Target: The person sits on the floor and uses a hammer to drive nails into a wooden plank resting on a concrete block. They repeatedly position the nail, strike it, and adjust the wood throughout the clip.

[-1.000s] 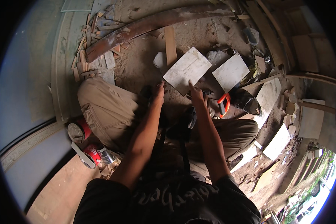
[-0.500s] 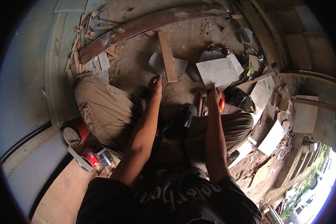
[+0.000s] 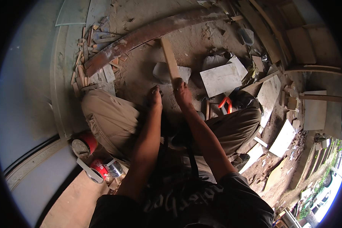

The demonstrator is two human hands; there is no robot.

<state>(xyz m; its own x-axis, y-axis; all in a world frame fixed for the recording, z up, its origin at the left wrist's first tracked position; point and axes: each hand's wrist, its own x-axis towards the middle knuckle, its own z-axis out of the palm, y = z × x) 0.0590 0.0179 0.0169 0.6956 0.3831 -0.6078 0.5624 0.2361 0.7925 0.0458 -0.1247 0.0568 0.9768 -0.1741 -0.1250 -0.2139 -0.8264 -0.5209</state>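
My right hand (image 3: 182,95) is closed round the near end of a narrow wooden board (image 3: 170,59), which points away from me. Under the board lies a grey stone-like block (image 3: 162,73) on the dirt floor. My left hand (image 3: 155,97) is just left of the right one, fingers curled together; whatever is in them, if anything, is too small to make out. A tool with orange handles (image 3: 226,103) rests beside my right knee, its head mostly hidden. Just beyond it is a white rectangular panel (image 3: 221,79).
A long curved brown plank (image 3: 140,36) crosses the far floor. Wood scraps (image 3: 79,72) pile up at the left. Near my left leg stand a red can (image 3: 85,145) and smaller tins (image 3: 114,169). More pale panels (image 3: 283,138) lie at the right.
My right hand has left the spot by the orange handles and white panel, moved left, and taken hold of the board. The board's near end is raised slightly. My left hand came a little nearer.
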